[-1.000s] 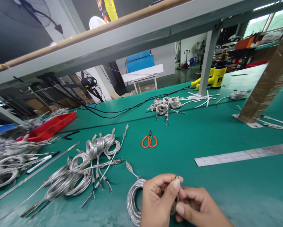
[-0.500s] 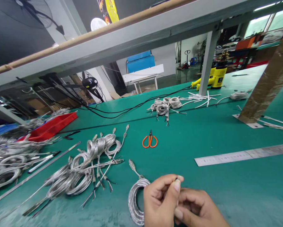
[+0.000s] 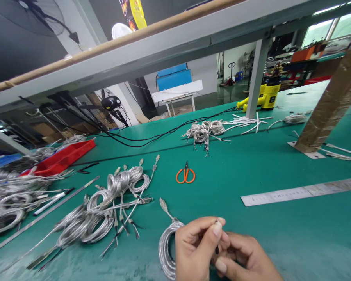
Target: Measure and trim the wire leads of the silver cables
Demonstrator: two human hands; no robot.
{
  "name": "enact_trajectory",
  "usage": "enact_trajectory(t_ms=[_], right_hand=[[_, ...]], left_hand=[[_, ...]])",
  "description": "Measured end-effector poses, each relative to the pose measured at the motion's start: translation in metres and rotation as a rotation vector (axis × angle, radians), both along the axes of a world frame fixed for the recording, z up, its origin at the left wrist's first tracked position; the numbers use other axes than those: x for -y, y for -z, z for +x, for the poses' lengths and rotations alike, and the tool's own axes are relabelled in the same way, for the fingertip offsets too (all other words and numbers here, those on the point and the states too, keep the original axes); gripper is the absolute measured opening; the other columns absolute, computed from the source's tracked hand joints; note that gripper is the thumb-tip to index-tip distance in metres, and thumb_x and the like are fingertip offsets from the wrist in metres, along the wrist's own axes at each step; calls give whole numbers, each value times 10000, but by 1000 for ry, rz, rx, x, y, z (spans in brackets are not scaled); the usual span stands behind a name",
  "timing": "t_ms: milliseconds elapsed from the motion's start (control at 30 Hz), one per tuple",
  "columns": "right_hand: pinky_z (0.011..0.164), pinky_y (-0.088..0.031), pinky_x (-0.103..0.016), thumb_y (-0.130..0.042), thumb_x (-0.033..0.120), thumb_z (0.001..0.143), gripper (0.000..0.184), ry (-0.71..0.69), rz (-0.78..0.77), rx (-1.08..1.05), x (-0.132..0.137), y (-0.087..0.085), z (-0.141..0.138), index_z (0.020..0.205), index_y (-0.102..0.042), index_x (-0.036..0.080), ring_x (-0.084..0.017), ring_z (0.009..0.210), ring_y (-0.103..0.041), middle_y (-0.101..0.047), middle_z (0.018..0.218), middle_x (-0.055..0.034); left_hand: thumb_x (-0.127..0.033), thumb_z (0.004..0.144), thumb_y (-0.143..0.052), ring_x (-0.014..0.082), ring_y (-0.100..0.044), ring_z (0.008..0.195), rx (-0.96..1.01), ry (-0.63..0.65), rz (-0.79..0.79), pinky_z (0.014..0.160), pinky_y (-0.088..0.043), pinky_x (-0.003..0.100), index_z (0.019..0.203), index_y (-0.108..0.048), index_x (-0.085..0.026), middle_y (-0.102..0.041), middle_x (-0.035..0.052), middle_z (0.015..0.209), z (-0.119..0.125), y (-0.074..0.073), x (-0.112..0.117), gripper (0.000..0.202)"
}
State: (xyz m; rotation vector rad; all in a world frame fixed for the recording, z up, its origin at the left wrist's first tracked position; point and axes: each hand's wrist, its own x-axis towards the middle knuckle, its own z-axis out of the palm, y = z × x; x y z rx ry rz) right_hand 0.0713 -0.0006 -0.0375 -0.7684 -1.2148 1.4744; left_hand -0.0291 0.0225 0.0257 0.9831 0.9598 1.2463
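Observation:
At the bottom, right of the middle, my left hand (image 3: 197, 248) is closed, pinching a small dark piece (image 3: 217, 249) between thumb and forefinger. A dark tip of it also shows at the fingertips. My right hand (image 3: 245, 255) is closed beside it, its thumb and fingers pressed together just below the piece. What those fingers hold is hidden. Against the left hand's outer side lies a coiled clear-jacketed USB cable (image 3: 165, 249), its plug (image 3: 163, 204) pointing up and away. The coil's other end is out of sight behind the hand.
Orange-handled scissors (image 3: 186, 175) lie beyond my hands, with a steel ruler (image 3: 280, 196) to the right. Several coiled cables (image 3: 100, 214) with bare wire ends are heaped at left, near a red tray (image 3: 66, 156). More coils (image 3: 203, 134) lie farther back. A brown post (image 3: 324, 101) stands at right.
The hands have shifted very slightly left, and more of the dark piece now shows between them. The cables, scissors and ruler stay where they were.

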Motion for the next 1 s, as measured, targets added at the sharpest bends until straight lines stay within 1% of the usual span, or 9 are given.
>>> enact_trajectory(t_ms=[100,200,333,467,533,633,800,900,1000], right_hand=[[543,-374,-180,-610,318,741,174,-17,2,7,-1,-6,1,690,-552,162,-91,563,-447,-519,626,19],[544,-364,-179,-614,311,736,182,-11,-3,9,-3,-7,1,671,-529,164,-90,560,-437,-511,618,25],[531,-346,-183,-616,333,729,213,5,-36,6,-3,0,1,673,-504,161,-87,550,-402,-453,606,35],[511,-332,-188,-627,341,706,248,13,-64,33,-2,4,2,659,-455,169,-86,536,-361,-387,596,48],[528,-345,-195,-627,310,706,244,28,-64,69,-2,2,3,645,-434,174,-90,548,-375,-397,598,47],[544,-360,-199,-623,289,713,224,57,-57,86,-1,0,2,650,-444,170,-94,559,-405,-432,604,40],[520,-386,-193,-657,345,692,255,120,-116,-81,-1,4,0,676,-477,165,-89,527,-471,-510,588,28],[549,-420,-194,-655,344,708,232,99,-124,-97,-3,1,3,682,-511,165,-100,555,-532,-565,587,18],[575,-442,-211,-619,374,739,225,96,-113,-19,-7,-6,10,700,-562,160,-120,590,-568,-608,601,-2]], left_hand=[[-298,601,-724,10,-364,318,14,20,11,373,-358,99,614,-733,-180,-644,22,465,0,-1,0,119],[-304,606,-723,9,-362,318,30,35,20,399,-385,103,616,-735,-184,-646,21,461,0,-1,-1,121],[-313,594,-733,8,-348,312,24,31,-8,348,-328,95,629,-736,-184,-647,24,466,1,2,-1,133],[-309,604,-723,45,-423,350,-34,4,26,353,-316,119,634,-731,-168,-628,29,455,0,4,0,144],[-304,618,-711,39,-394,343,-66,7,59,361,-312,126,623,-727,-161,-607,22,430,-1,3,0,145],[-310,627,-704,8,-283,311,-70,43,46,349,-293,124,618,-727,-162,-606,17,430,-2,1,-2,151],[-330,612,-717,16,-324,322,-81,82,-31,326,-264,113,690,-741,-170,-616,34,457,-3,4,-6,180],[-319,626,-707,45,-411,381,-169,86,-13,325,-285,116,720,-738,-164,-642,65,592,-5,12,-8,184],[-328,684,-654,58,-458,444,-230,170,81,331,-301,118,672,-731,-136,-639,110,775,-7,18,-11,208]])
